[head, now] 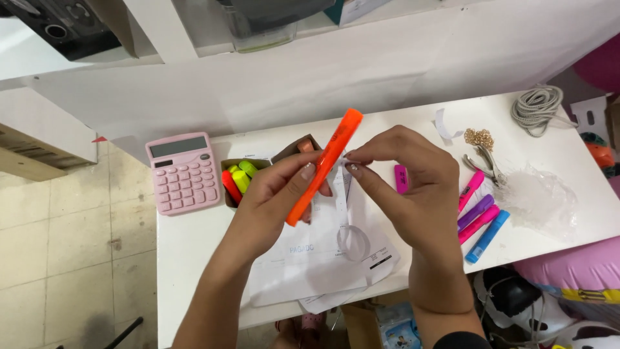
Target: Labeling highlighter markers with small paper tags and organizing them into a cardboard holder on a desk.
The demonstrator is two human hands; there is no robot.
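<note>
My left hand (279, 197) grips an orange highlighter (325, 162), held tilted above the white table (194, 239). My right hand (413, 184) pinches a narrow strip of clear tape or label (341, 187) against the highlighter's middle; the strip hangs down from my fingertips. Below my hands lie white paper sheets (310, 265). A small cardboard box (242, 178) holding red, yellow and green highlighters stands just left of my left hand.
A pink calculator (184, 171) sits at the table's left. Pink, purple and blue highlighters (481, 216) lie to the right, beside pliers (485, 165), a gold chain (479, 137), a crumpled clear plastic bag (539, 197) and a coiled grey cord (536, 106).
</note>
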